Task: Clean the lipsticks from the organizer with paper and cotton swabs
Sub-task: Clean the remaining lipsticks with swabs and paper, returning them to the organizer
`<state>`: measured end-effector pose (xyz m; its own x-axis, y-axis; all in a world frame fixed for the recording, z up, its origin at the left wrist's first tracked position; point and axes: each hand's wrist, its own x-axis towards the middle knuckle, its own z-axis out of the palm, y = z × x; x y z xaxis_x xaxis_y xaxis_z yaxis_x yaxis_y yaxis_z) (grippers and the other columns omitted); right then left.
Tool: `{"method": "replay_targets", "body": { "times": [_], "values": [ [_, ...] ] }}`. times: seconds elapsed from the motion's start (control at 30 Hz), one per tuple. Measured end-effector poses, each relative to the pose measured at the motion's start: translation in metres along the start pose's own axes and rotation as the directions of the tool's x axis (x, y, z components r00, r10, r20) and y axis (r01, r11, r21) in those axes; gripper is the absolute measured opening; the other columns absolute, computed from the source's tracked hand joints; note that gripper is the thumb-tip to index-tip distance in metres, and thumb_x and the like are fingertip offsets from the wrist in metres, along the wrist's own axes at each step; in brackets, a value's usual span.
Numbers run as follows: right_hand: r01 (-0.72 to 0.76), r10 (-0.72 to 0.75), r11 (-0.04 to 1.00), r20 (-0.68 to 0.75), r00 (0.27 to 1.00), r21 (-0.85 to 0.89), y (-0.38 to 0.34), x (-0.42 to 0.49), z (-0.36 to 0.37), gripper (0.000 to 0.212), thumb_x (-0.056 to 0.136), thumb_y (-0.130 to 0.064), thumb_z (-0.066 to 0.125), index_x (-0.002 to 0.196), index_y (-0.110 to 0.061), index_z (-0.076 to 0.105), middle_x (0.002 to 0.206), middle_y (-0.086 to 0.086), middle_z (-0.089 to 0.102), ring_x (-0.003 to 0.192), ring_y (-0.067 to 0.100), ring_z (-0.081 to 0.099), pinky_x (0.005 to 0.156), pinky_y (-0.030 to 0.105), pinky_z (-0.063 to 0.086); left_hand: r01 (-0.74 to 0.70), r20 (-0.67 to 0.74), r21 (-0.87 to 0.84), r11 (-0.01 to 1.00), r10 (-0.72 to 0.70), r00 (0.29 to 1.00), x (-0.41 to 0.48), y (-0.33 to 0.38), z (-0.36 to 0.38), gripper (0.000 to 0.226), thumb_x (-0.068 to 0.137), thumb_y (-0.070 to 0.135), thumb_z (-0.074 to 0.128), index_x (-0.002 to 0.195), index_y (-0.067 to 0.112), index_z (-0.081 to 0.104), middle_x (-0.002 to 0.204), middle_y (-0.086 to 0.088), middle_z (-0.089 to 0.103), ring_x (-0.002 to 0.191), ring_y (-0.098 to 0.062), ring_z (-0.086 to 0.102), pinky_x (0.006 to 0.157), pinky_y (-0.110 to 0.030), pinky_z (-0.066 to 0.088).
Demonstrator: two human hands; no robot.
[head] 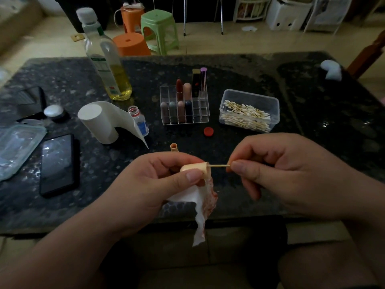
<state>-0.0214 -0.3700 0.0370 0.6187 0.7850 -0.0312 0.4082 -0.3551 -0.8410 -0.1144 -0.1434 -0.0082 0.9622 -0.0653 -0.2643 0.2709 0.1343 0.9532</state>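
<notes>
My left hand (154, 184) grips a peach lipstick cap (194, 168) together with a lipstick-stained piece of paper (203, 205) that hangs below it. My right hand (281, 172) pinches a cotton swab (218, 166) whose tip is inside the cap's open end. The peach lipstick's other part (174, 147) stands on the table just behind my left hand. The clear organizer (184, 106) farther back holds several lipsticks. A clear box of cotton swabs (249, 110) sits to its right, and a paper roll (102, 122) to its left.
On the dark stone table (312, 101) are an oil bottle (108, 65), a small open bottle (140, 122), a red cap (208, 131), a phone (58, 163), a plastic pouch (16, 149) and a small jar (55, 112). Plastic stools (158, 30) stand beyond the table.
</notes>
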Motion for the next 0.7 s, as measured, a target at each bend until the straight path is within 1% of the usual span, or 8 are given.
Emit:
{"method": "replay_targets", "body": {
  "times": [0.1,0.2,0.27,0.37,0.43,0.5,0.6,0.7],
  "values": [
    [-0.044,0.043,0.999,-0.043,0.998,-0.028,0.002,0.002,0.001,0.015,0.096,-0.029,0.057,0.084,-0.027,0.067,0.06,-0.003,0.068,0.053,0.008,0.059,0.055,0.017,0.046,-0.015,0.008,-0.05,0.999,0.015,1.0,0.0,0.0,0.001,0.047,0.065,0.047,0.09,0.102,0.02,0.081,0.098,-0.009,0.077,0.095,-0.019,0.072,0.082,-0.026,0.056],
    [-0.114,0.116,0.99,0.022,0.993,-0.082,0.002,0.004,0.002,0.016,0.097,-0.032,0.056,0.085,-0.029,0.066,0.062,-0.005,0.069,0.051,0.006,0.057,0.054,0.02,0.048,-0.028,0.002,-0.079,0.996,0.029,1.0,-0.001,-0.001,0.0,0.049,0.065,0.048,0.09,0.102,0.018,0.081,0.098,-0.011,0.077,0.095,-0.021,0.072,0.083,-0.027,0.057],
    [-0.14,0.146,0.986,0.069,0.987,-0.086,0.003,0.004,0.002,0.015,0.097,-0.035,0.057,0.085,-0.032,0.066,0.065,-0.005,0.071,0.054,0.008,0.06,0.056,0.027,0.052,-0.028,0.009,-0.096,0.995,0.029,1.0,-0.001,-0.001,0.0,0.047,0.067,0.046,0.09,0.102,0.017,0.08,0.098,-0.012,0.077,0.095,-0.023,0.072,0.085,-0.03,0.058],
    [-0.133,0.133,0.991,0.088,0.987,-0.009,0.006,0.006,0.001,0.01,0.093,-0.035,0.062,0.086,-0.035,0.069,0.075,-0.008,0.073,0.065,0.011,0.066,0.061,0.033,0.056,-0.048,0.01,-0.151,0.987,0.05,0.999,0.0,0.001,0.0,0.046,0.067,0.041,0.091,0.103,0.014,0.08,0.096,-0.011,0.076,0.094,-0.02,0.072,0.083,-0.028,0.058],
    [-0.113,0.109,0.993,0.099,0.989,0.036,0.007,0.009,0.001,0.008,0.088,-0.037,0.065,0.084,-0.037,0.072,0.082,-0.011,0.071,0.074,0.007,0.066,0.067,0.029,0.054,-0.055,0.005,-0.214,0.975,0.058,0.998,0.002,0.003,0.0,0.045,0.066,0.037,0.092,0.102,0.013,0.08,0.095,-0.01,0.077,0.093,-0.02,0.073,0.082,-0.027,0.058],
    [-0.117,0.107,0.989,0.11,0.988,0.087,0.007,0.014,-0.001,0.008,0.084,-0.036,0.067,0.081,-0.034,0.074,0.083,-0.011,0.07,0.076,0.004,0.065,0.069,0.022,0.051,-0.063,-0.032,-0.252,0.966,0.057,0.998,0.005,0.004,0.0,0.041,0.065,0.033,0.094,0.099,0.014,0.081,0.094,-0.01,0.077,0.092,-0.019,0.074,0.081,-0.027,0.058],
    [-0.197,0.194,0.974,0.04,0.98,0.111,0.015,0.025,-0.009,0.01,0.087,-0.026,0.07,0.079,-0.028,0.076,0.068,-0.009,0.068,0.059,0.0,0.06,0.056,0.015,0.045,-0.053,-0.102,-0.248,0.967,0.029,0.994,0.009,0.005,-0.001,0.029,0.064,0.025,0.085,0.091,0.017,0.082,0.09,-0.009,0.077,0.088,-0.017,0.074,0.075,-0.023,0.057],
    [-0.33,0.331,0.944,-0.136,0.934,0.029,0.034,0.043,-0.012,0.015,0.093,-0.023,0.07,0.078,-0.022,0.074,0.065,-0.004,0.07,0.048,0.0,0.055,0.049,0.017,0.042,-0.051,-0.092,-0.203,0.978,0.033,0.995,0.009,0.005,-0.003,0.031,0.061,0.02,0.088,0.092,0.018,0.082,0.09,-0.009,0.076,0.088,-0.016,0.073,0.074,-0.022,0.056]
  ]
}}
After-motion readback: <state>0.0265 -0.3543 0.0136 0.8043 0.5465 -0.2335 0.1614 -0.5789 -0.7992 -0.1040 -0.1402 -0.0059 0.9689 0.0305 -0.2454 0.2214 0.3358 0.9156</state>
